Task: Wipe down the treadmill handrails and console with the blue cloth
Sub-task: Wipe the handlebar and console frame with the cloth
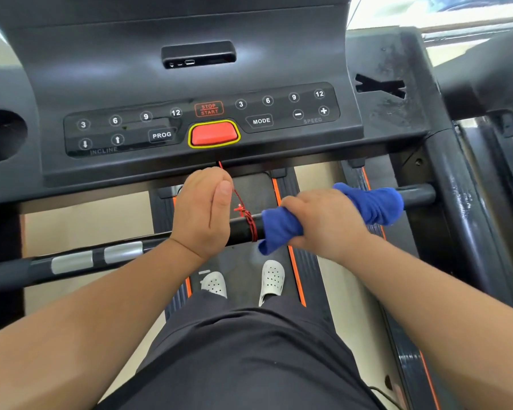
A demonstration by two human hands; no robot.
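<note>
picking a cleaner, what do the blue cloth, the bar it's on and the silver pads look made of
The blue cloth looks like soft fabric, possibly microfibre: matte, bunched in folds. The bar is glossy black, painted metal or hard plastic; the sheen cannot settle which. The silver pads look like brushed metal, with a satin shine.
</note>
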